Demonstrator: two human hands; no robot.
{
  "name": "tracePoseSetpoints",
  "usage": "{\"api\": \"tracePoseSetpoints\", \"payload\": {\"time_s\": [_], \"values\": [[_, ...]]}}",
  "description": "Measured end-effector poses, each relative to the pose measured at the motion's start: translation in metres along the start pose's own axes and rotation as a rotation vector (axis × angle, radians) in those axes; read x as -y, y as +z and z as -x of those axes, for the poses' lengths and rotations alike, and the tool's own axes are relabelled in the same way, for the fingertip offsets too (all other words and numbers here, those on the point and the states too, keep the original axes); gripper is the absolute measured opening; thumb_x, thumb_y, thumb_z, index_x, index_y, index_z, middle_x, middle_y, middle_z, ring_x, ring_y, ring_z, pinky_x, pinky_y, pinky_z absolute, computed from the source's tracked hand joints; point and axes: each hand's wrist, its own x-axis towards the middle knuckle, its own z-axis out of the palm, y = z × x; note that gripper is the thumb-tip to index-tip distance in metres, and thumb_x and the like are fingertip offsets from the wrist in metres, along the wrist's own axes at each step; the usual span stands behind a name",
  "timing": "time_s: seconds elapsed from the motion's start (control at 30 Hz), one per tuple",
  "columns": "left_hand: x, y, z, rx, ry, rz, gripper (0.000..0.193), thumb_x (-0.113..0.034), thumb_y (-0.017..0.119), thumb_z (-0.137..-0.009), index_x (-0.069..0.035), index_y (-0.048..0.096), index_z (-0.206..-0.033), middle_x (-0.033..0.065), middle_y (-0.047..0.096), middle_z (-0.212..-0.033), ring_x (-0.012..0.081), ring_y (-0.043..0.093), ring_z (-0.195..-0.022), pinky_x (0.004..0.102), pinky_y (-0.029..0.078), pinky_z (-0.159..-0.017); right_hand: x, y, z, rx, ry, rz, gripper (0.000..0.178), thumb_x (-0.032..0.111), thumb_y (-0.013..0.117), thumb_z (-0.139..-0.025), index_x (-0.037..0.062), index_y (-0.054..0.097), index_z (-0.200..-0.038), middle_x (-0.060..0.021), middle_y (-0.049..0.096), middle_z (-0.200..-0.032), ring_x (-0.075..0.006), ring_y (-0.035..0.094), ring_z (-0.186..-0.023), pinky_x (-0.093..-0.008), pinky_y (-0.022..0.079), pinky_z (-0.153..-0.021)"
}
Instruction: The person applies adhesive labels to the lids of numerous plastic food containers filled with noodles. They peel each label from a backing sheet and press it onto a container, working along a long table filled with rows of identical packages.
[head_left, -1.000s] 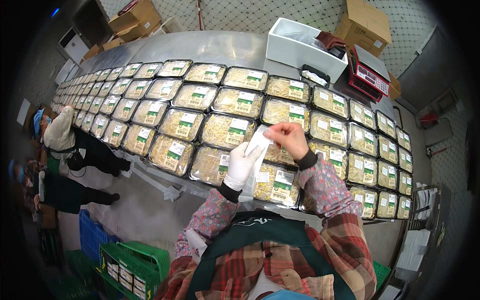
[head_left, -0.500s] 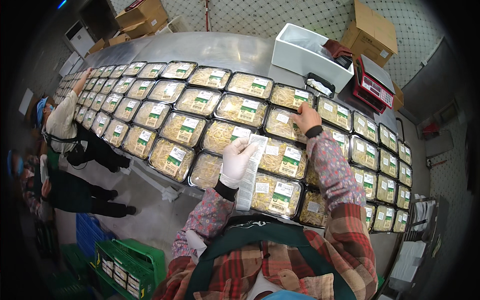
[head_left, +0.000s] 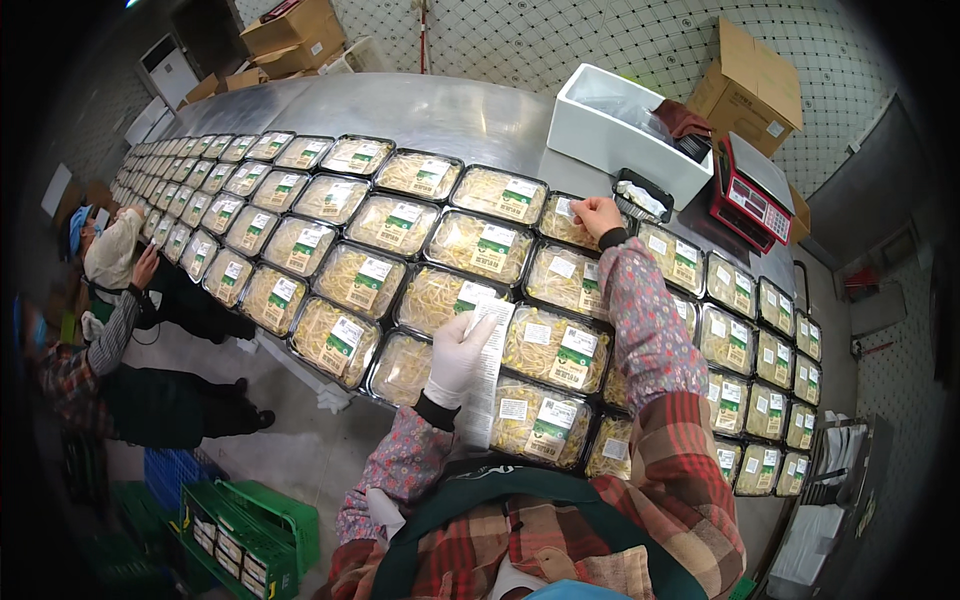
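Note:
My left hand (head_left: pixel 457 362), in a white glove, pinches a long strip of small white labels (head_left: pixel 486 385) that hangs down over the trays. Bare and closed at the fingertips, my right hand (head_left: pixel 598 217) is at a back-row tray of bean sprouts (head_left: pixel 562 231). A small white label (head_left: pixel 566 207) is at its fingertips; whether it lies fully on the film I cannot tell. The tray in front of it (head_left: pixel 560 285) carries a small white label beside its green-and-white one. Other trays to the right bear both labels; most at the left show only the larger one.
Rows of black film-covered trays (head_left: pixel 393 223) fill much of the metal table (head_left: pixel 440 105). Behind stand a white foam box (head_left: pixel 625 130), a red scale (head_left: pixel 750 200) and a carton (head_left: pixel 750 85). Two people (head_left: pixel 115 255) work at the left; green crates (head_left: pixel 245 530) sit on the floor.
My right hand has moved from a second-row tray back to the back-row tray, where a small label now shows. My left hand keeps the strip. At the left, a co-worker's arm reaches toward the table.

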Motion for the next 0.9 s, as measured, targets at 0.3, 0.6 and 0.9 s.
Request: {"api": "tracePoseSetpoints", "payload": {"time_s": [0.3, 0.6, 0.9], "values": [[0.019, -0.015, 0.01, -0.177, -0.441, 0.33, 0.016, -0.001, 0.052, -0.081, 0.002, 0.062, -0.093, 0.0061, 0.064, -0.084, 0.0136, 0.059, -0.079, 0.028, 0.049, -0.068, 0.019, -0.008, 0.0, -0.151, -0.161, 0.883, 0.041, 0.043, 0.064, -0.073, 0.0028, 0.063, -0.082, -0.0172, 0.065, -0.083, -0.0345, 0.062, -0.081, -0.0429, 0.049, -0.073], [0.043, -0.008, 0.006, -0.213, -0.479, 1.006, 0.014, -0.003, 0.058, -0.081, 0.002, 0.061, -0.094, 0.0089, 0.063, -0.086, 0.0158, 0.06, -0.074, 0.0283, 0.051, -0.064, 0.098, 0.066, 0.151, 0.886, -0.133, -0.442, 0.015, 0.012, 0.067, -0.08, 0.0015, 0.064, -0.091, -0.0045, 0.064, -0.07, -0.0067, 0.056, -0.05, -0.0183, 0.044, -0.043], [-0.018, -0.06, -0.001, -0.225, -0.62, 0.435, 0.019, -0.009, 0.058, -0.085, 0.001, 0.062, -0.101, 0.0062, 0.063, -0.094, 0.0134, 0.057, -0.087, 0.0249, 0.047, -0.077, 0.065, 0.128, -0.071, 0.137, -0.097, -0.015, 0.026, 0.028, 0.073, -0.071, 0.0031, 0.065, -0.067, -0.0047, 0.062, -0.061, -0.0111, 0.057, -0.052, -0.0277, 0.044, -0.044]]}}
